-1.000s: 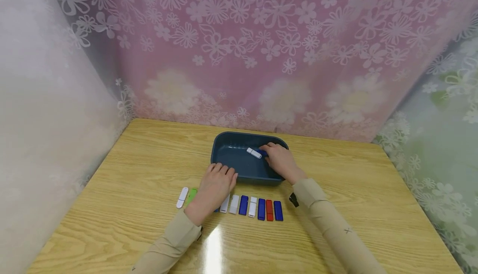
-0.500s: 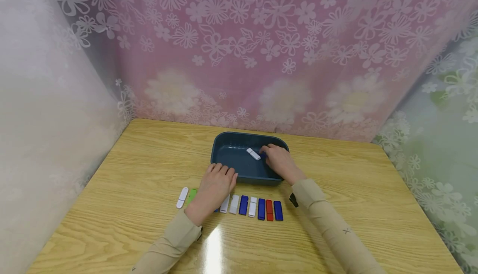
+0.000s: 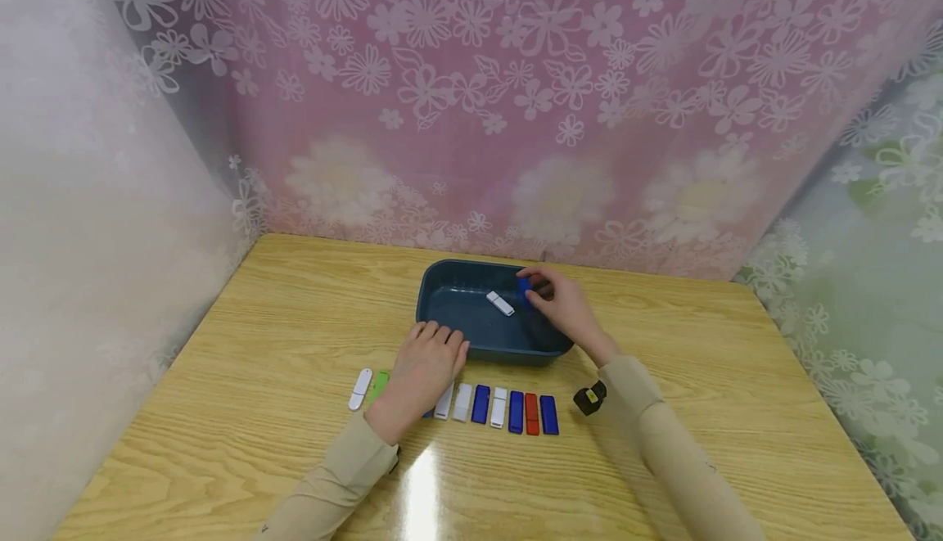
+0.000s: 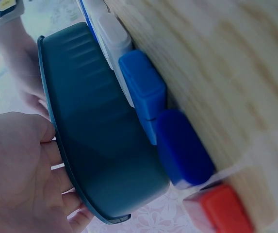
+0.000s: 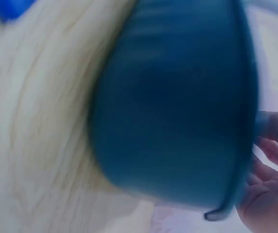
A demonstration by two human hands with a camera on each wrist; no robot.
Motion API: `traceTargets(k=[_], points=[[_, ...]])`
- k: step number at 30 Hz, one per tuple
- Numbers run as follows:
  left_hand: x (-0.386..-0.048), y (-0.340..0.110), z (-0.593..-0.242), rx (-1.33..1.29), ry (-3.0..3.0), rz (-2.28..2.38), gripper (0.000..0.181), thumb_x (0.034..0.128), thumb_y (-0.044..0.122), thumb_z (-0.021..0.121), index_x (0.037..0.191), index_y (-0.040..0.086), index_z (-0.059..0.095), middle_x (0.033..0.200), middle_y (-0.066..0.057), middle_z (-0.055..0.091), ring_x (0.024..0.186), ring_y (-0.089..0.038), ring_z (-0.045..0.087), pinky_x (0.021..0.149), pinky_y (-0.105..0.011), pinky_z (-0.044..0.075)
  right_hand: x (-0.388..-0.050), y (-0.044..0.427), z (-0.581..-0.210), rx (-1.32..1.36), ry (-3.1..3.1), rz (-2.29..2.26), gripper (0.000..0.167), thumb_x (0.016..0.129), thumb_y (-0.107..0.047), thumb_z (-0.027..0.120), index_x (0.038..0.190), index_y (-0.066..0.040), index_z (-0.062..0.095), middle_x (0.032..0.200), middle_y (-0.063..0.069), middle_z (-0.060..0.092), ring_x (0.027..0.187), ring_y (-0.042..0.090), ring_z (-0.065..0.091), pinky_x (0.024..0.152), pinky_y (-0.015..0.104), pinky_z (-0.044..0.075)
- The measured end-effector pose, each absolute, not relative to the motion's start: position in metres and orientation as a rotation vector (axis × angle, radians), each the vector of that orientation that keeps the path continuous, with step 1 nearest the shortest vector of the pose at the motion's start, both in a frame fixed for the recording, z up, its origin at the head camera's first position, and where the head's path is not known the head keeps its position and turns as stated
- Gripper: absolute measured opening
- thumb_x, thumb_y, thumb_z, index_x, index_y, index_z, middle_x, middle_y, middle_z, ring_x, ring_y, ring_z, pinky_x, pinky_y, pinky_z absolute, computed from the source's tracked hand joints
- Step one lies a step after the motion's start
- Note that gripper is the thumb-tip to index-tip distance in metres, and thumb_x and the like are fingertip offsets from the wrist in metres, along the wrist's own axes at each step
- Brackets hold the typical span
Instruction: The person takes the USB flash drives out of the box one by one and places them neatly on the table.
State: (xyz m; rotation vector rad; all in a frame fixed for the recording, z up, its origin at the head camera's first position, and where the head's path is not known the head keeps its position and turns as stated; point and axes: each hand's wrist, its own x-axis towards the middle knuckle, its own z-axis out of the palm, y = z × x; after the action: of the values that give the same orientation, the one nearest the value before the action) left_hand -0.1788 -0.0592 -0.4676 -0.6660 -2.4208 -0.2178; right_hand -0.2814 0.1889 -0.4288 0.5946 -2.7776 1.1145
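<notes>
My right hand (image 3: 566,304) pinches a blue USB stick (image 3: 525,289) between thumb and fingers over the right end of a dark teal plastic basin (image 3: 508,357). A white USB stick (image 3: 500,304) lies on the basin's floor. The fingers of my left hand (image 3: 421,373) hook over the near rim; the left wrist view shows this hand (image 4: 17,160) gripping the rim from above. A row of several USB sticks lies in front of the basin, among them a white one (image 3: 359,389), a green one (image 3: 379,385), a red one (image 3: 532,414) and a blue one (image 3: 548,416). My left forearm hides part of that row.
The basin stands on a wooden table (image 3: 295,312), close to a pink floral curtain (image 3: 471,115) at the back. Pale curtains hang left and right. A small black camera (image 3: 589,398) is strapped at the right wrist.
My right hand has lifted the blue stick off the basin floor and moved slightly up and right. The white stick in the basin turned a little. My left hand has stayed put.
</notes>
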Motion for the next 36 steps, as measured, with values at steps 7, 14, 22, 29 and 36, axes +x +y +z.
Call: traceTargets(k=[7, 14, 22, 29, 36], points=[[-0.179, -0.059, -0.467, -0.668, -2.425, -0.218, 0.021, 0.1017, 0.023, 0.062, 0.086, 0.010, 0.067, 0.076, -0.004, 0.066, 0.078, -0.025, 0.060, 0.083, -0.039, 0.048, -0.255, 0.200, -0.411, 0.553, -2.699, 1.279, 0.034, 0.098, -0.009, 0.067, 0.132, -0.007, 0.062, 0.116, 0.019, 0.066, 0.090, 0.030, 0.070, 0.076, 0.039, 0.056], [-0.179, -0.059, -0.467, -0.669, -2.446, -0.223, 0.022, 0.1029, 0.024, 0.060, 0.087, 0.010, 0.067, 0.078, -0.004, 0.067, 0.080, -0.026, 0.061, 0.084, -0.040, 0.048, -0.235, 0.214, -0.411, 0.574, -2.673, 1.320, 0.033, 0.098, -0.007, 0.066, 0.131, -0.004, 0.062, 0.117, 0.018, 0.064, 0.087, 0.028, 0.070, 0.068, 0.025, 0.054], [-0.177, -0.059, -0.467, -0.655, -2.462, -0.203, 0.021, 0.1027, 0.025, 0.061, 0.089, 0.010, 0.068, 0.079, -0.003, 0.067, 0.081, -0.025, 0.061, 0.086, -0.040, 0.048, -0.209, 0.228, -0.412, 0.607, -2.632, 1.389, 0.033, 0.097, -0.006, 0.068, 0.129, -0.003, 0.063, 0.117, 0.017, 0.063, 0.086, 0.019, 0.070, 0.071, 0.024, 0.056], [-0.177, -0.059, -0.467, -0.655, -2.453, -0.189, 0.021, 0.1029, 0.025, 0.060, 0.089, 0.011, 0.068, 0.078, -0.003, 0.066, 0.080, -0.024, 0.060, 0.086, -0.039, 0.048, -0.188, 0.238, -0.417, 0.585, -2.642, 1.458, 0.032, 0.097, -0.006, 0.068, 0.128, -0.003, 0.063, 0.121, 0.019, 0.064, 0.087, 0.017, 0.071, 0.074, 0.024, 0.057], [-0.178, -0.059, -0.469, -0.652, -2.451, -0.183, 0.021, 0.1023, 0.025, 0.061, 0.087, 0.011, 0.067, 0.076, -0.003, 0.065, 0.079, -0.024, 0.060, 0.085, -0.039, 0.048, -0.168, 0.249, -0.421, 0.505, -2.728, 1.495, 0.032, 0.096, -0.007, 0.069, 0.127, 0.000, 0.062, 0.116, 0.020, 0.065, 0.084, 0.019, 0.072, 0.074, 0.028, 0.059]])
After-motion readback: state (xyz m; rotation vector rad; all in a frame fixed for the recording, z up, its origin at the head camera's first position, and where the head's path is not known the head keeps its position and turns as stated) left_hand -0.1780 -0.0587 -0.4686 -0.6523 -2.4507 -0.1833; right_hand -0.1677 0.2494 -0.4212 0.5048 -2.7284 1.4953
